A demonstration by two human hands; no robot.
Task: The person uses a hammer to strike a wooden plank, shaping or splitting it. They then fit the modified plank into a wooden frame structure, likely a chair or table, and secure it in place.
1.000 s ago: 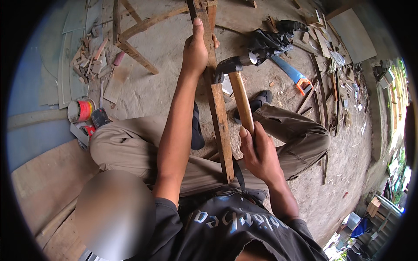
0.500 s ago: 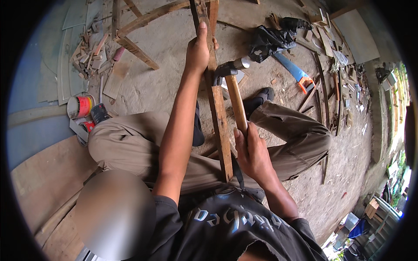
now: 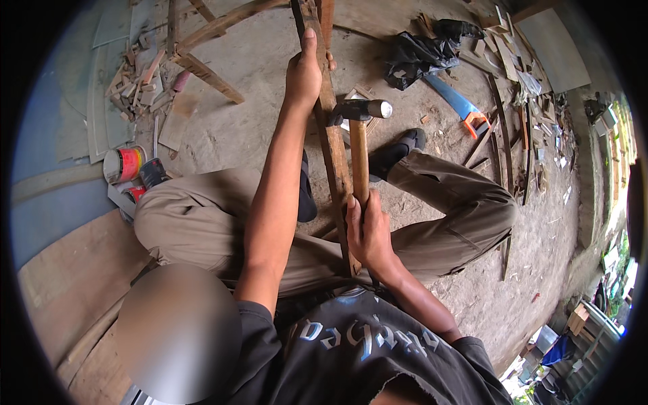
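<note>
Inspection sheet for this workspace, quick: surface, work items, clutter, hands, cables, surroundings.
Surface: rough grey-brown floor, littered.
Work items: wooden bar, darkly stained; hammer, its head at the bar's side, contact unclear.
Clutter: handsaw, black plastic bag, wood scraps, cans.
Hands: left hand grips the bar; right hand grips the hammer's handle.
Cables: nothing seen.
Surroundings: wooden frame ahead, left; pale sheet ahead, right.

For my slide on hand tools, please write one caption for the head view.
Left hand gripping a wooden bar, right hand holding a hammer, with a saw on the floor.
</note>
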